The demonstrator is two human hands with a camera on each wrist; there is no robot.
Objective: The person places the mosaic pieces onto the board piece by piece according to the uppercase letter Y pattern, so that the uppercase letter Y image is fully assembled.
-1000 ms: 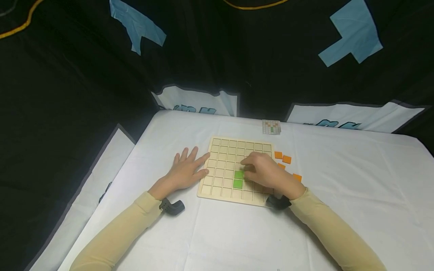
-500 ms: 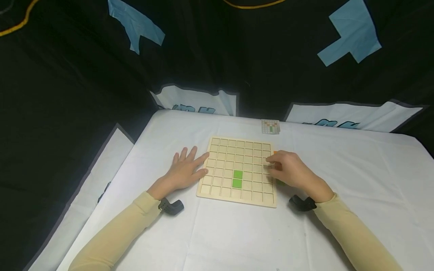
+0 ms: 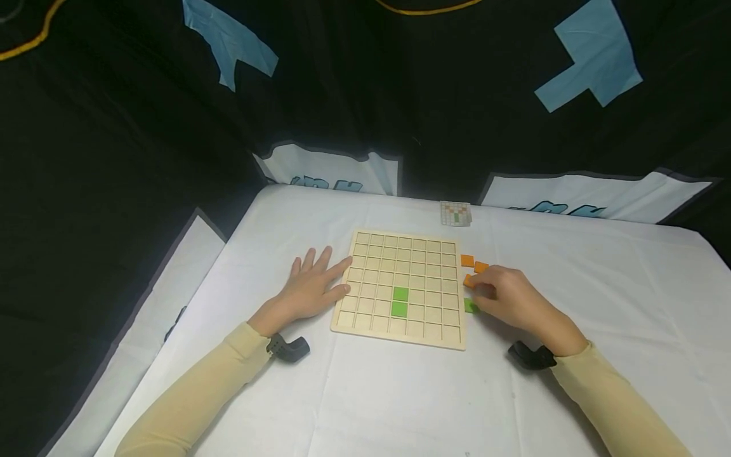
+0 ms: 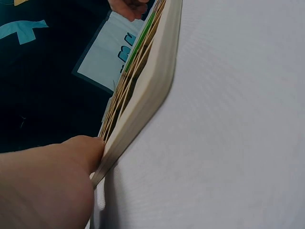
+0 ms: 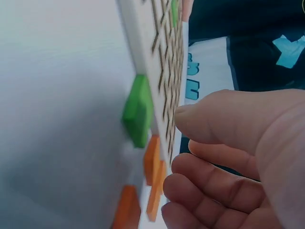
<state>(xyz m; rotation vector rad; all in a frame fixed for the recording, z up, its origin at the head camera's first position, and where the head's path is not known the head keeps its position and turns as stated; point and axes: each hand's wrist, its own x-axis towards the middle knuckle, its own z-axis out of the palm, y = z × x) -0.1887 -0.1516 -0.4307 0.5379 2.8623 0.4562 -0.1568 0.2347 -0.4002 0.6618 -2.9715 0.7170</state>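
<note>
A wooden grid board lies on the table with two green tiles, a far one and a near one, in adjoining cells. My left hand rests beside it, fingers spread, with index finger and thumb at its left edge. Off the right edge, my right hand hovers over loose tiles. In the right wrist view, its thumb and bent fingers stand apart with nothing seen between them. Close by lie a loose green tile and several orange tiles, partly covered by the hand in the head view.
A small printed card with a coloured grid pattern lies behind the board near the far edge. White cloth covers the table. Black curtains with blue tape pieces hang behind and to the left.
My right hand has moved right, from above the board to the loose tiles beyond its edge. The two green tiles on the board and my left hand have stayed put.
</note>
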